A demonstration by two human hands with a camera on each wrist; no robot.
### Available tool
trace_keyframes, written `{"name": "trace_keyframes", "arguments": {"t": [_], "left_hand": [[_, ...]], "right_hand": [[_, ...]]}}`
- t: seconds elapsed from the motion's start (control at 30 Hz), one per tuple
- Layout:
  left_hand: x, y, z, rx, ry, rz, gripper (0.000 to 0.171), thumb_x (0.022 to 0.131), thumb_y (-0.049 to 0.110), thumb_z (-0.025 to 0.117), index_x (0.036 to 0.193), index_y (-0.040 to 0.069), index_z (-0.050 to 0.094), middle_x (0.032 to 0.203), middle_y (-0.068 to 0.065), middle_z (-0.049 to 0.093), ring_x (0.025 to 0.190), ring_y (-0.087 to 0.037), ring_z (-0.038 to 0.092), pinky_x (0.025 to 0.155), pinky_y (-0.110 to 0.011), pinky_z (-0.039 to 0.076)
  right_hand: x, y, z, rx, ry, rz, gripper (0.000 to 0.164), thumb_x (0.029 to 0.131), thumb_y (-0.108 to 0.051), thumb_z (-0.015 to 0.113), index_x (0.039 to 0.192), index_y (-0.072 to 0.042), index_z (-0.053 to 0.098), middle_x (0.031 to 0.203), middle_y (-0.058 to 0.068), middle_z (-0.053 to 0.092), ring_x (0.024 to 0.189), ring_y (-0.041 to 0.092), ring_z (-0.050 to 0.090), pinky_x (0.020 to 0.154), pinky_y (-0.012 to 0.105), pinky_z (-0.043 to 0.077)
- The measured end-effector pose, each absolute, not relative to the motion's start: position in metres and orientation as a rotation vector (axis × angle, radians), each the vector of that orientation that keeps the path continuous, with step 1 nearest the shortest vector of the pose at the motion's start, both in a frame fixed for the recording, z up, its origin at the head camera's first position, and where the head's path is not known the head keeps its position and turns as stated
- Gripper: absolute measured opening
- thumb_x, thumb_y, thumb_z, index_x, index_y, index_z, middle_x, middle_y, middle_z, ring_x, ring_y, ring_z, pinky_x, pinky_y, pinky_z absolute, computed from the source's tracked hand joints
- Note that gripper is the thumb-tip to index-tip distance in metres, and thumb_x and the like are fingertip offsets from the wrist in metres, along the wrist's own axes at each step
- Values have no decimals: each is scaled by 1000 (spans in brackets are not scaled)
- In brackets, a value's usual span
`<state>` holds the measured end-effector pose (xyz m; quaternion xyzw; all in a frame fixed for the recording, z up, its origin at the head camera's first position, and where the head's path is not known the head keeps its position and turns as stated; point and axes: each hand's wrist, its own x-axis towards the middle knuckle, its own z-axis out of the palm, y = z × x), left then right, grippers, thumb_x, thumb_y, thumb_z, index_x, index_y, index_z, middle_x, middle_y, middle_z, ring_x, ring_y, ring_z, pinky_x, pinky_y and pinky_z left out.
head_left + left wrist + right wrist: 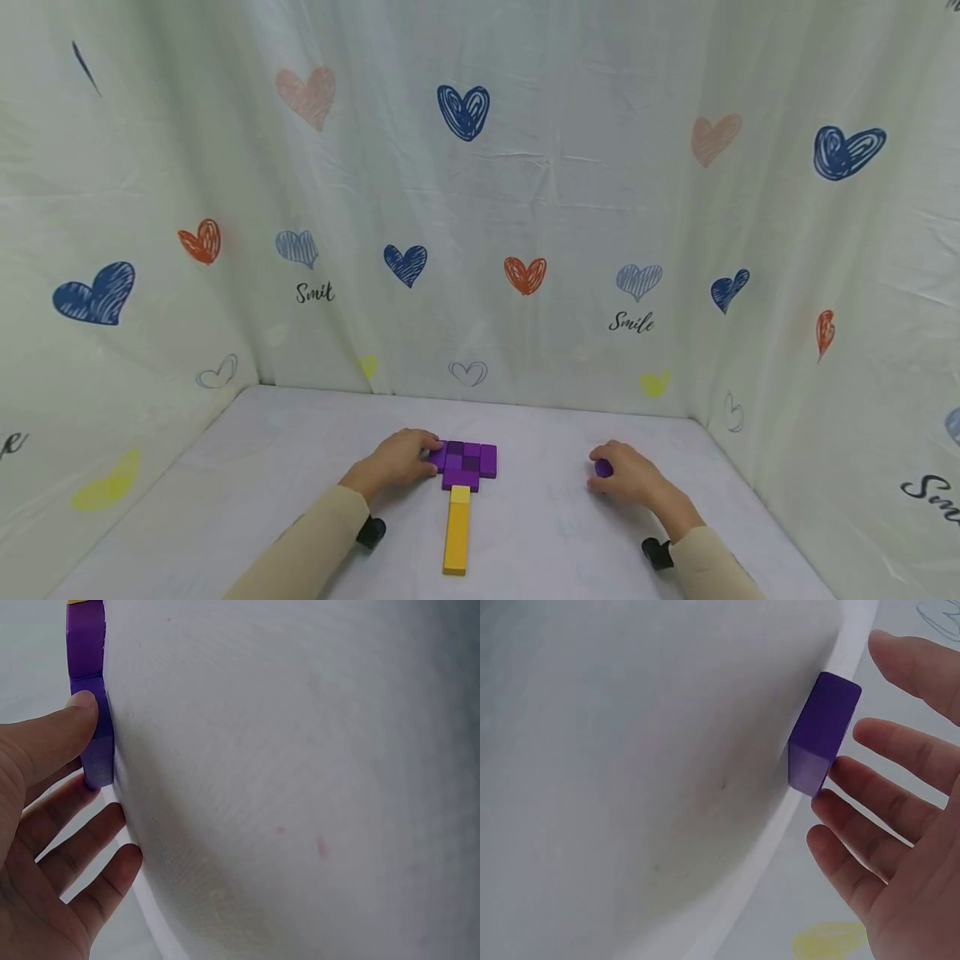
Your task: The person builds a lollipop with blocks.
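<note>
My left hand (401,456) is at the left edge of a flat cluster of purple blocks (471,452). In the left wrist view its thumb and index finger pinch the end purple block (95,754), while the other fingers spread out beside it. Below the cluster a long yellow block (456,533) points toward me, with a lighter yellow piece at its top end. To the right, my right hand (628,473) is around a separate purple block (603,468). The right wrist view shows this purple block (825,724) on the table, fingertips right at its side and the thumb apart from it.
The white table (540,517) carries the blocks. A pale curtain (570,208) with printed hearts stands along its back and both sides. Black wrist cameras (371,532) hang under both forearms.
</note>
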<state>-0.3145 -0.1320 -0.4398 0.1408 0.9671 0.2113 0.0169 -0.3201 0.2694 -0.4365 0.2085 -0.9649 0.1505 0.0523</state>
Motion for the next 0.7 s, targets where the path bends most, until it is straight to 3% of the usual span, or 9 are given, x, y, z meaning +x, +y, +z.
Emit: {"name": "trace_keyframes", "arguments": {"t": [0.43,0.7], "left_hand": [[-316,-132,-443,498,3018,643,40,82,20,76,120,10,68,126,-6,61,121,-30,52,103,-47,40],[-314,-131,-438,479,3009,633,40,82,20,76,120,11,68,127,-6,61,122,-30,52,104,-47,40]], "right_hand": [[-318,280,-436,556,-2975,484,40,76,-24,80,108,-4,65,97,4,58,87,18,54,79,41,49],[-327,271,-438,688,-2953,538,36,78,-16,79,108,-2,65,98,4,58,90,19,54,83,43,49]]}}
